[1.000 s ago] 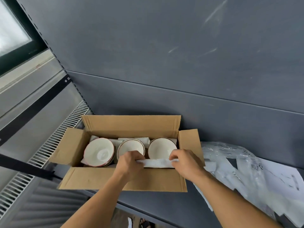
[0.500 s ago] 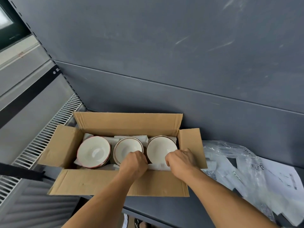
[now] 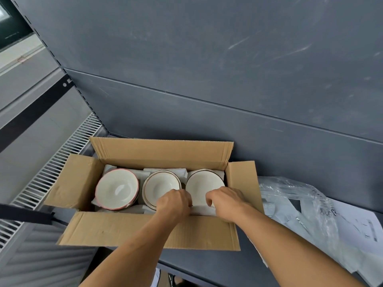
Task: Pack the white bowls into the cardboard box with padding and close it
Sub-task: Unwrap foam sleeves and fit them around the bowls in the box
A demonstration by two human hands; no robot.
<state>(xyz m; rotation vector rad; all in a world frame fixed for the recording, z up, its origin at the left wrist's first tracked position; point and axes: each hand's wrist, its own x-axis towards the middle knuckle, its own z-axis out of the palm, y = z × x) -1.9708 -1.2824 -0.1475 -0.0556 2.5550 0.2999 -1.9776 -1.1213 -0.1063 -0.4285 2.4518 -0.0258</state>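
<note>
An open cardboard box [image 3: 145, 230] stands on a dark shelf with all flaps spread. Three white bowls sit in a row inside: a pink-rimmed bowl [image 3: 116, 188] at the left, a brown-rimmed bowl [image 3: 160, 186] in the middle, another bowl [image 3: 202, 185] at the right. White foam padding [image 3: 202, 210] lies along the near wall, and more shows behind the bowls. My left hand [image 3: 174, 204] and my right hand [image 3: 227, 200] are both curled over the near padding strip, pushing it down between the bowls and the box wall. Their fingertips are hidden.
Crumpled clear plastic wrap [image 3: 294, 206] and printed paper sheets [image 3: 360, 228] lie on the shelf to the right of the box. The shelf's grey back panel [image 3: 207, 79] rises right behind the box. A white ventilation grille [image 3: 56, 160] runs along the left.
Both hands have lowered the white padding strip from above the near wall down into the box. The strip is now mostly hidden between the bowls and the wall.
</note>
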